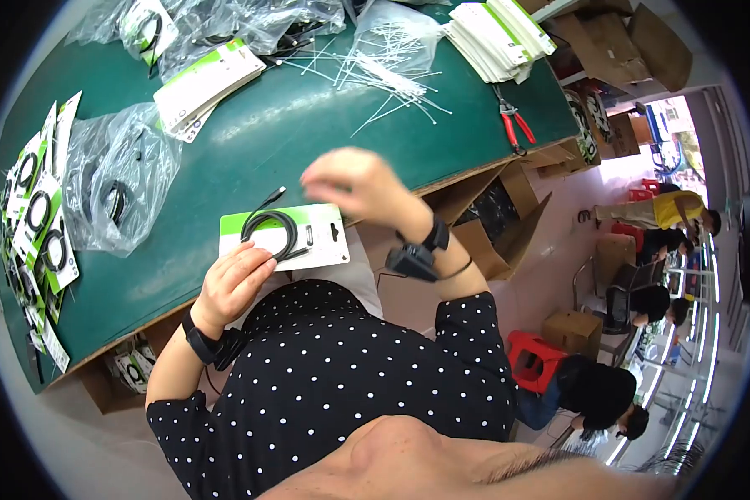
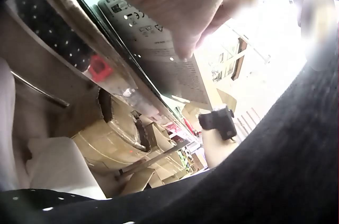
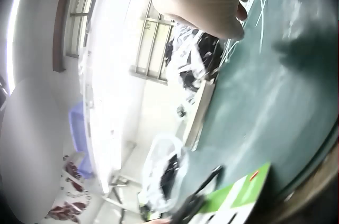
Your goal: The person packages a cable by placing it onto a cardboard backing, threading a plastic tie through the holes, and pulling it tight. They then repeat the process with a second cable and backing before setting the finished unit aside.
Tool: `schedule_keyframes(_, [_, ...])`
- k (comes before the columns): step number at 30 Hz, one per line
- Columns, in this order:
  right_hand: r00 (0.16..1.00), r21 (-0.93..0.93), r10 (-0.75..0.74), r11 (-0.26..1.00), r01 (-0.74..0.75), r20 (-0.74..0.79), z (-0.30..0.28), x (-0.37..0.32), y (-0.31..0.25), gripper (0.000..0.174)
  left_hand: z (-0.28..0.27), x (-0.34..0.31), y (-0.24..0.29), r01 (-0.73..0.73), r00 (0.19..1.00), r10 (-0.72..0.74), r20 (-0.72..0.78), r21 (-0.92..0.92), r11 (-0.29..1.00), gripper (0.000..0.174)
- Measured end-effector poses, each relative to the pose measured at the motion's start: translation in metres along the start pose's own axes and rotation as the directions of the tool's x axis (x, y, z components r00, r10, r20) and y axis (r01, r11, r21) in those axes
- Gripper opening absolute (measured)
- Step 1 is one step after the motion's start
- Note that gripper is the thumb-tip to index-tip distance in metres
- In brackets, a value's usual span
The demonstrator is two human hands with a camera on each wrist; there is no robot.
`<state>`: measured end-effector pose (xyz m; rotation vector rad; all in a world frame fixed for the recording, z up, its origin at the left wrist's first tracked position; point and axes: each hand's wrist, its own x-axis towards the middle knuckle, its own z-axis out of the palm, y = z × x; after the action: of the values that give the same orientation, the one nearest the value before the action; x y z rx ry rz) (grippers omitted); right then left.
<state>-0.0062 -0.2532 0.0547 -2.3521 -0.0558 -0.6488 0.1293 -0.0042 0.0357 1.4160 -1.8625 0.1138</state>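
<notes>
My left hand (image 1: 233, 287) grips a white and green packaging card (image 1: 329, 250) at its lower left edge, fingers over the front. Pressed against the card is a coiled black cable (image 1: 290, 233); one connector end sticks out past the top edge. In the left wrist view, the printed back of the card (image 2: 183, 84) shows beside the left hand (image 2: 175, 7). To the right and above the card, my right hand (image 1: 358, 183) is lifted, blurred, with loosely bent fingers and nothing visible in it. The right wrist view shows this hand (image 3: 204, 2) apart from the card (image 3: 246, 189).
White cable ties (image 1: 392, 79) lie scattered at the back of the green table (image 1: 267, 125). Stacked cards (image 1: 208, 83), a plastic bag (image 1: 125, 183) and carded cables (image 1: 37, 217) sit leftward. Red-handled pliers (image 1: 515, 125) lie near the right edge; an open carton (image 1: 500, 225) stands below.
</notes>
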Motion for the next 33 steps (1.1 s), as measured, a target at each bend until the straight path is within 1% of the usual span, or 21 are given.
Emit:
schedule_keyframes(1, [0.998, -0.200, 0.033, 0.979, -0.044, -0.058, -0.013, 0.002, 0.017, 0.014, 0.000, 0.000, 0.000, 0.003, 1.000, -0.003, 0.000, -0.002, 1.000, 0.024])
schedule_keyframes(2, [0.991, -0.389, 0.052, 0.916, -0.096, -0.120, -0.026, 0.002, 0.035, 0.013, 0.000, 0.001, 0.000, 0.005, 1.000, -0.005, -0.001, -0.003, 1.000, 0.024])
schedule_keyframes(3, [0.985, -0.544, 0.071, 0.827, -0.145, -0.155, -0.034, 0.000, 0.056, 0.010, 0.000, 0.001, 0.001, 0.007, 1.000, -0.007, -0.003, -0.003, 1.000, 0.023])
schedule_keyframes(4, [0.978, -0.678, 0.082, 0.708, -0.194, -0.194, -0.039, -0.003, 0.074, 0.007, 0.000, 0.001, 0.001, -0.003, 1.000, 0.003, -0.007, -0.003, 1.000, 0.023])
schedule_keyframes(5, [0.977, -0.685, 0.075, 0.702, -0.193, -0.198, -0.043, -0.005, 0.088, 0.007, 0.000, 0.001, 0.002, -0.003, 1.000, 0.003, -0.009, 0.003, 1.000, 0.023])
schedule_keyframes(8, [0.990, -0.824, 0.085, 0.550, -0.137, -0.108, -0.051, -0.006, 0.112, 0.004, 0.001, 0.002, 0.002, 0.004, 1.000, -0.004, -0.016, 0.019, 1.000, 0.023])
schedule_keyframes(10, [0.994, -0.826, 0.069, 0.554, -0.107, -0.083, -0.055, -0.003, 0.118, 0.003, 0.000, 0.002, 0.002, 0.019, 1.000, -0.018, -0.010, 0.006, 1.000, 0.022])
schedule_keyframes(12, [0.998, -0.826, 0.044, 0.561, -0.056, -0.037, -0.059, 0.000, 0.121, 0.009, 0.000, 0.003, 0.003, 0.026, 1.000, -0.026, -0.006, 0.000, 1.000, 0.021])
schedule_keyframes(17, [0.994, -0.831, 0.099, 0.548, -0.095, -0.048, -0.062, 0.003, 0.122, 0.007, -0.006, 0.009, 0.005, 0.059, 0.998, -0.059, -0.013, -0.004, 0.998, 0.023])
schedule_keyframes(18, [0.966, -0.583, 0.187, 0.771, -0.258, -0.181, -0.063, 0.005, 0.114, 0.004, -0.007, 0.011, 0.005, 0.071, 0.997, -0.071, -0.015, -0.008, 0.997, 0.023])
schedule_keyframes(19, [0.912, -0.254, 0.308, 0.891, -0.376, -0.269, -0.064, 0.008, 0.104, 0.002, -0.007, 0.012, 0.005, 0.084, 0.996, -0.084, -0.019, -0.012, 0.996, 0.023])
schedule_keyframes(20, [0.842, 0.112, 0.447, 0.894, -0.435, -0.302, -0.066, 0.010, 0.094, 0.003, -0.008, 0.015, 0.005, 0.084, 0.996, -0.084, -0.021, -0.011, 0.996, 0.023])
schedule_keyframes(21, [0.843, 0.112, 0.446, 0.894, -0.434, -0.301, -0.068, 0.011, 0.084, 0.003, -0.009, 0.017, 0.004, 0.097, 0.995, -0.098, -0.036, -0.009, 0.995, 0.023])
schedule_keyframes(22, [0.793, 0.413, 0.556, 0.802, -0.432, -0.251, -0.070, 0.012, 0.071, 0.004, -0.009, 0.020, 0.003, 0.111, 0.993, -0.111, -0.050, -0.008, 0.994, 0.023])
schedule_keyframes(23, [0.746, 0.674, 0.645, 0.626, -0.391, -0.166, -0.072, 0.012, 0.058, 0.006, -0.009, 0.022, 0.003, 0.124, 0.990, -0.125, -0.061, -0.008, 0.992, 0.023])
schedule_keyframes(24, [0.708, 0.867, 0.704, 0.386, -0.315, -0.056, -0.073, 0.011, 0.047, 0.008, -0.009, 0.023, 0.002, 0.124, 0.991, -0.124, -0.057, -0.008, 0.992, 0.023])
schedule_keyframes(25, [0.707, 0.869, 0.705, 0.384, -0.313, -0.057, -0.073, 0.010, 0.038, 0.008, -0.009, 0.025, 0.001, 0.154, 0.986, -0.155, -0.061, -0.029, 0.988, 0.022])
schedule_keyframes(27, [0.724, 0.918, 0.689, 0.306, -0.252, -0.031, -0.070, 0.009, 0.023, 0.009, -0.009, 0.029, -0.001, 0.213, 0.974, -0.218, -0.068, -0.069, 0.975, 0.022])
schedule_keyframes(28, [0.734, 0.939, 0.679, 0.264, -0.221, -0.018, -0.069, 0.008, 0.017, 0.009, -0.010, 0.030, -0.002, 0.214, 0.974, -0.218, -0.065, -0.067, 0.975, 0.022])
schedule_keyframes(31, [0.740, 0.960, 0.673, 0.218, -0.177, -0.016, -0.066, 0.007, 0.005, 0.009, -0.011, 0.034, -0.001, 0.305, 0.948, -0.312, -0.066, -0.095, 0.948, 0.020])
schedule_keyframes(33, [0.744, 0.969, 0.668, 0.192, -0.156, -0.013, -0.063, 0.005, 0.001, 0.009, -0.013, 0.038, -0.001, 0.331, 0.939, -0.338, -0.063, -0.095, 0.939, 0.020])
